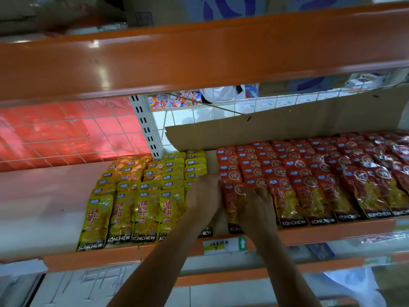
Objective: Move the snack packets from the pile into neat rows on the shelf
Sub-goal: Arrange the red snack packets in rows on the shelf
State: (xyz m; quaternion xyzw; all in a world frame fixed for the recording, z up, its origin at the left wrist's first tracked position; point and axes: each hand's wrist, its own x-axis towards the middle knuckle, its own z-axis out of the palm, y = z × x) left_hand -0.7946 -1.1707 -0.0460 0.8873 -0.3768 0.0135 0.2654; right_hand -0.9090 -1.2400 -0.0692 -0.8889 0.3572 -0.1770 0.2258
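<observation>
A: What are the hands doing?
B: The right hand (pixel 256 207) lies on a red packet (pixel 233 203), fingers spread. The left hand (pixel 204 196) beside it pushes the row's edge with straight fingers.
A: Which step?
B: Tidying the red row, I think. Yellow packets (pixel 146 209) sit left of both hands. Next, fetch more from the pile, which I can't see.

1. The left hand (pixel 204 196) covers most of one yellow packet (pixel 205 232).
2. The right hand (pixel 256 209) hides part of a red packet (pixel 232 202); its grip is unclear.
3. The red rows (pixel 332 173) run off the right edge.
4. The price label (pixel 215 245) is too blurred to read.
</observation>
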